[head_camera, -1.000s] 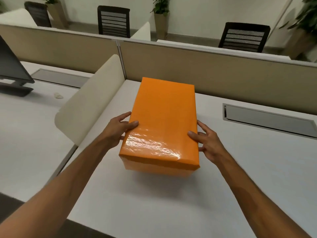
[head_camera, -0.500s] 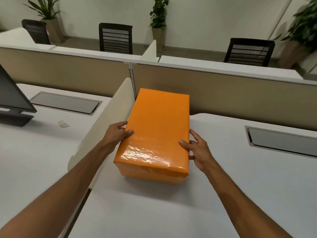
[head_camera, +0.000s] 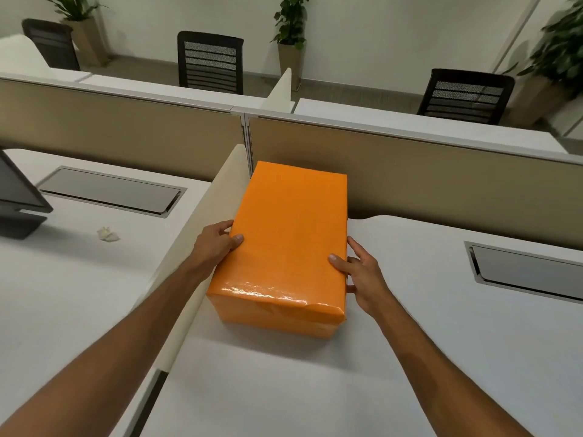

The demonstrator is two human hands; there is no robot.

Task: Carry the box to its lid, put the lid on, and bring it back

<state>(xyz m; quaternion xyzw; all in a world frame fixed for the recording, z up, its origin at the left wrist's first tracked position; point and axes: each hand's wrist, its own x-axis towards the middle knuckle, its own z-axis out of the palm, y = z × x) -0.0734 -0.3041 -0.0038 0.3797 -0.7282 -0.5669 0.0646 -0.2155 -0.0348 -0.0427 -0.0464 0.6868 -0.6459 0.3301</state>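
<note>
A glossy orange box (head_camera: pixel 288 241) with its lid on rests on the white desk (head_camera: pixel 426 310), its long side pointing away from me, close to the cream side divider. My left hand (head_camera: pixel 214 244) presses against its left side with the thumb on the top edge. My right hand (head_camera: pixel 359 272) grips the right side, thumb on top and fingers down the wall. The box's underside and far end are hidden.
A cream divider (head_camera: pixel 205 247) runs along the box's left. A beige partition (head_camera: pixel 410 171) stands behind. A monitor (head_camera: pixel 15 197) and a crumpled paper (head_camera: pixel 107 234) lie on the left desk. Grey cable hatches (head_camera: pixel 527 272) sit in both desks. Black chairs (head_camera: pixel 209 63) and potted plants stand beyond.
The view has tipped up and shifted, so the box now appears lower and nearer the partition. Both hands stay on its sides.
</note>
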